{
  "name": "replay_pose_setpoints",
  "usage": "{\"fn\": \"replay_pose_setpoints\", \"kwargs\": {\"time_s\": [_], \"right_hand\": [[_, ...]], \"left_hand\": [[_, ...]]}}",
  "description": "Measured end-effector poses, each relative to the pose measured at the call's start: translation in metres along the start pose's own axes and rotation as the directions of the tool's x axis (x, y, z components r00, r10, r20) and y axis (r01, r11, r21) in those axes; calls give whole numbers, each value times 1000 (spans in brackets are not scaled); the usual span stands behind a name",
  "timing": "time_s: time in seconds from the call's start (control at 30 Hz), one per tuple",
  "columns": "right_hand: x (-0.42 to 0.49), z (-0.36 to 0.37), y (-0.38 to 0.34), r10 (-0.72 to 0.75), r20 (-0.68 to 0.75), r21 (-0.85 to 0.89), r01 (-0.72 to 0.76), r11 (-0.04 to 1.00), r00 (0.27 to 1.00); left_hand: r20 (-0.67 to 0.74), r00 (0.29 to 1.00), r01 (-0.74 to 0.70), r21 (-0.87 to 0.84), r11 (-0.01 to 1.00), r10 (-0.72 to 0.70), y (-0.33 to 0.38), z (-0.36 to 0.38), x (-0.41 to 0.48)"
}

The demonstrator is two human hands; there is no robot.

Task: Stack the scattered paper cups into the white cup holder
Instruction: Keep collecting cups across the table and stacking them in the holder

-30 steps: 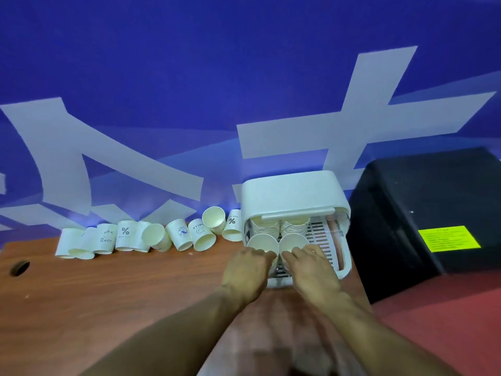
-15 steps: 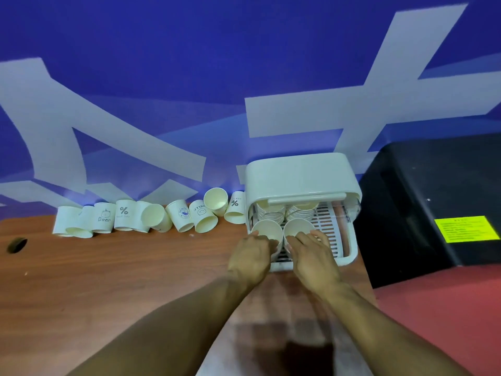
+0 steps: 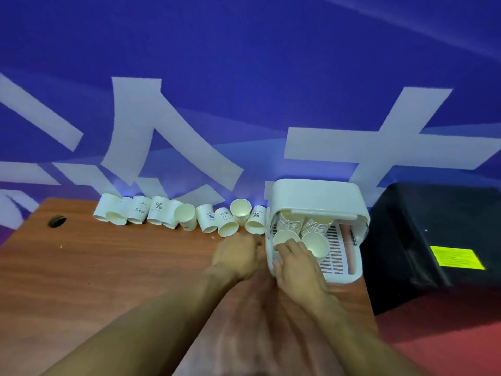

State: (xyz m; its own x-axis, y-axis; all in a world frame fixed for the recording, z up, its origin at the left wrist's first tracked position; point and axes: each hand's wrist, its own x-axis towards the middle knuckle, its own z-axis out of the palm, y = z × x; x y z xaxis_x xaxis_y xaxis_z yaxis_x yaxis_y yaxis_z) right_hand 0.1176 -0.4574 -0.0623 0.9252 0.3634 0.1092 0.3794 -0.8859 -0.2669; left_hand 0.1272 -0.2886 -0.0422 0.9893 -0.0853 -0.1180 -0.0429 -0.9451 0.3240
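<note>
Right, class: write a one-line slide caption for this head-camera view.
Right hand touches a cup in the white cup holder; left hand beside it; loose cups line the desk.

dim bluish light, soft motion blur

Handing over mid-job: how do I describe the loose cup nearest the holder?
Find the white cup holder at the right end of the wooden table. Loose paper cups run left from it along the blue wall; yours is the first cup, beside the holder's wall. It bears a black % mark, unlike the plain-looking cup and HELLO cup next to it; the other % cup lies far left.
</note>
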Motion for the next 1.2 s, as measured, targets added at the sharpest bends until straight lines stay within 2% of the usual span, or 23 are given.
{"fn": "replay_pose_setpoints", "kwargs": {"time_s": [0.13, 0.33, 0.57, 0.73, 0.83, 1.0, 1.2], "right_hand": [[-1, -1, -45, -96, 126, -10, 98, 995, 987], [15, 6, -120, -244, 147, 54, 238, 970, 959], [44, 32, -212, -342, 177, 83, 333, 939, 923], [68, 65, -274, -356, 255, 83, 346, 934, 899], [82, 96, -306, -313, 321, 94, 299, 950, 894], [96, 152, -358, -245, 467, 101, 223, 969, 850], [136, 183, -404, -160, 493, 98, 128, 987, 855]], "left_hand": [[54, 987, 152, 29, 988, -153, -57, -13, -34], [-4, 936, 352, 3, 936, -352, -148, -37, -95], [-44, 843, 528, -117, 841, -536, -246, -55, -146], [-38, 805, 572, -209, 793, -592, -316, -63, -158], [-52, 804, 559, -273, 783, -592, -358, -56, -166], [54, 776, 589, -419, 691, -629, -432, -34, -177], [51, 776, 573, -476, 668, -629, -505, -36, -145]]}}
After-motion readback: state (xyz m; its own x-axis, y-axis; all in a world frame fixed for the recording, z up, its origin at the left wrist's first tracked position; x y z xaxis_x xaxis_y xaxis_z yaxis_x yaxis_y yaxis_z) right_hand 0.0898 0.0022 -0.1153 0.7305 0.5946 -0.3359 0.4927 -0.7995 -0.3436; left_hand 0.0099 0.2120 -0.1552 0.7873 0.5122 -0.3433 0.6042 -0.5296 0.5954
